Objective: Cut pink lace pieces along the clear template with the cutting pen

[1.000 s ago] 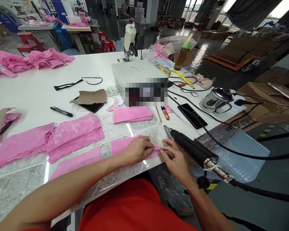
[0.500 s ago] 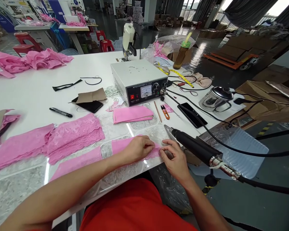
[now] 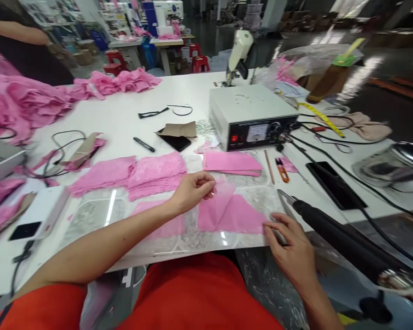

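Observation:
My left hand (image 3: 194, 190) is closed in a pinch on a corner of a thin, sheer pink fabric layer (image 3: 222, 197) and holds it raised. Under that layer, a pink fabric piece (image 3: 244, 215) lies flat near the table's front edge. At its right end, my right hand (image 3: 291, 245) pinches the tip between thumb and fingers. Another pink piece (image 3: 168, 224) lies partly beneath my left forearm. Behind my hands rests a folded stack of pink fabric (image 3: 230, 162). To the left sit stacked pink lace pieces (image 3: 158, 174).
A black pen-shaped tool (image 3: 330, 229) on a cable juts over the table's right side. Behind stands a grey control box (image 3: 258, 107). Orange thread snips (image 3: 282, 169), a phone (image 3: 335, 183) and a glass jar (image 3: 392, 162) lie rightward. Another person (image 3: 27, 46) stands at far left.
My left hand has lifted the sheer layer up and back from the piece below. My right hand sits farther right in view at the tip. The camera has turned left.

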Demonstrator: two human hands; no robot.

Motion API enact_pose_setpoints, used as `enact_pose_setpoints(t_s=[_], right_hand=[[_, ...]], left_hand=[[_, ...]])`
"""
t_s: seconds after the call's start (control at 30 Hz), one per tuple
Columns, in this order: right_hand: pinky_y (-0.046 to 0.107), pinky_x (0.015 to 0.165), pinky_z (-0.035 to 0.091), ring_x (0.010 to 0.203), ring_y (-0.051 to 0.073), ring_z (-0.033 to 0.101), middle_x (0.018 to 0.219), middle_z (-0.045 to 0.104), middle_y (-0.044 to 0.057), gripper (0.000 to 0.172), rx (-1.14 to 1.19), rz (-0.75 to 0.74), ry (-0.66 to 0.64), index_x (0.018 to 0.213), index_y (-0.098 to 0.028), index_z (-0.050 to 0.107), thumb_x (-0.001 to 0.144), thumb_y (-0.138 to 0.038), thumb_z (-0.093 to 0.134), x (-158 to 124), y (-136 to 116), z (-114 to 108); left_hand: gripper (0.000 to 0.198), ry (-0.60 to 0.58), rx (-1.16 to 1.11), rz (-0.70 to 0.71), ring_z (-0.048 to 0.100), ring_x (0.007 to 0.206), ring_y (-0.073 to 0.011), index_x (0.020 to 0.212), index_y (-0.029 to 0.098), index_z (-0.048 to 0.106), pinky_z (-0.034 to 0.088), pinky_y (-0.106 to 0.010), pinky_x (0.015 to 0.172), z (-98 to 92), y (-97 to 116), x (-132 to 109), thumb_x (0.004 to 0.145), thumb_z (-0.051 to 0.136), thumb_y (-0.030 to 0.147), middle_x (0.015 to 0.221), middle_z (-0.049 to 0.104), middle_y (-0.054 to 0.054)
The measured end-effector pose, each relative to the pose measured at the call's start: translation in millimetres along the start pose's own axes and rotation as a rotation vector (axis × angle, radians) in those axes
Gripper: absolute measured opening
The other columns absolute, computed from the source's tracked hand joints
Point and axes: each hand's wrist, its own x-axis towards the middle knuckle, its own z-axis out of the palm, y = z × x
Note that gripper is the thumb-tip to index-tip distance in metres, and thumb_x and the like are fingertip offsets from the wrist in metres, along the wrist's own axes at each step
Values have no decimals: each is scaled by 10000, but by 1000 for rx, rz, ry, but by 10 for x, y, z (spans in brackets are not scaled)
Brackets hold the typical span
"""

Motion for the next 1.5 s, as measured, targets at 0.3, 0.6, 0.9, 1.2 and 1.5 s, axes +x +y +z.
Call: enact_pose_setpoints(t_s=[0.3,0.6,0.9,1.2,1.5], right_hand=[[339,819,493,870,188,620,934,651,49,110,176,-310,-75,994,-208,644,885,-219,635,291,-600,150],[351,733,509,865,208,584,912,647,62,109,204,-450,-375,963,-215,631,878,-169,579,343,-1170,698],[364,732,494,874,226,574,912,660,62,92,46,-411,-355,937,-209,639,906,-252,565,685,-1109,942],[341,624,446,746,206,551,770,624,40,155,32,-376,-486,765,-222,567,904,-245,502,815,-1122,1135],[318,591,442,708,189,584,752,639,24,125,42,-390,-557,763,-227,585,865,-244,516,962,-1273,1205]], left_hand=[[405,427,-149,-123,665,586,-140,806,148,575,580,-268,604,-803,-263,-908,729,727,515,657,682,-26],[371,508,-135,-134,695,630,-163,829,163,575,592,-293,655,-996,-530,-1450,765,699,506,671,697,-18],[150,550,559,160,679,709,-130,921,188,630,524,-227,654,-959,-780,-1792,933,496,254,867,731,-26],[116,555,813,425,681,979,-163,978,201,559,508,-312,863,-919,-868,-1832,943,506,104,997,720,-45],[125,594,955,328,669,1022,-204,914,200,561,504,-355,857,-989,-870,-1966,929,474,111,1064,707,-83]])
